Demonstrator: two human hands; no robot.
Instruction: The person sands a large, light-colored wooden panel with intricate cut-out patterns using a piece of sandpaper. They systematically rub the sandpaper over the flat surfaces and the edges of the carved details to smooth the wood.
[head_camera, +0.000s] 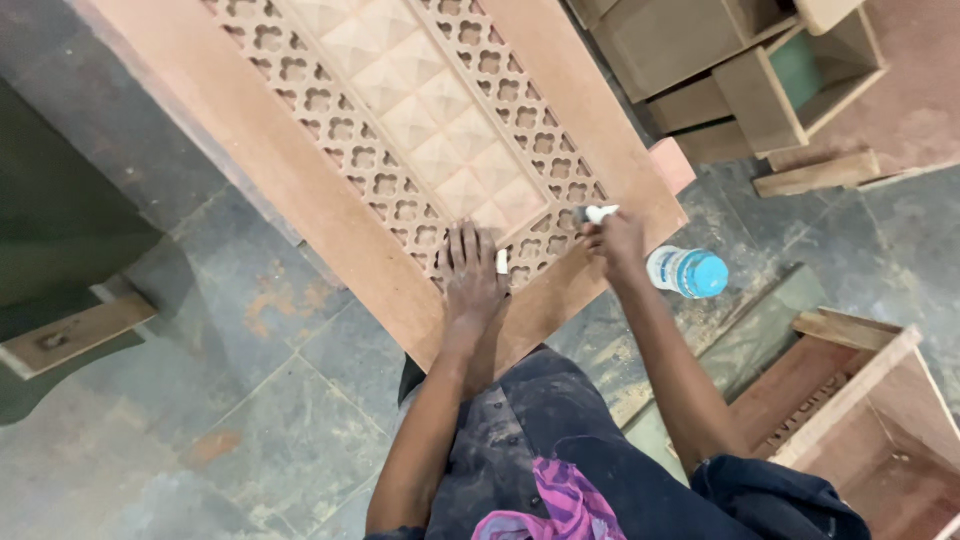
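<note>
Head view, looking straight down: carved wooden panel fills the upper middle of the frame, long axis running from upper left to lower right, near end propped toward the person's lap above the tiled floor. Its centre is a strip of raised pyramid squares, flanked on both sides by bands of pierced quatrefoil lattice, with a plain flat border outside those. Open wooden boxes stand at upper right, another wooden crate at lower right. A clear plastic bottle with a blue cap lies on the floor just beside the panel's lower right edge, near the right wrist. Left hand lies flat, fingers spread, pressing on the lattice at the near end; grip open, nothing enclosed. A small white piece sits just beside its thumb side, touching the lattice. Right hand is closed around a small white-tipped tool, tip pointing up-left onto the right-hand lattice band. Worked spot lies just right of the left hand, between the two hands; right hand is nearer to it.
</note>
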